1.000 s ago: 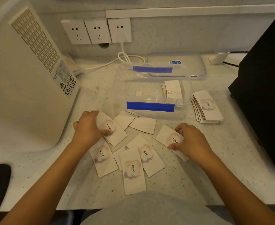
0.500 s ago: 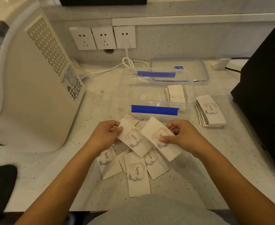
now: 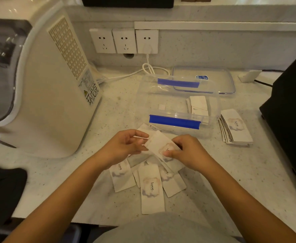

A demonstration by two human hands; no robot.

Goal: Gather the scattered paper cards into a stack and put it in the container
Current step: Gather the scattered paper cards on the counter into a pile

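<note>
Both hands meet just above the worktop [image 3: 73,186], in front of the clear container [image 3: 213,109]. The right hand [image 3: 187,152] pinches a paper card [image 3: 158,142] between thumb and fingers; its long axis runs slantwise from upper left to lower right. The left hand [image 3: 124,146] has fingers loosely curled, touching the card's upper-left end and seemingly pinching a second card, seen edge-on. The scattered cards [image 3: 151,190] lie directly beneath and toward the person, nearest card lengthwise, so either hand reaches them by dropping down. They are pale slips printed with "love." over a soft cloud. A gathered stack [image 3: 236,127] sits just right of the container, another inside it
</note>
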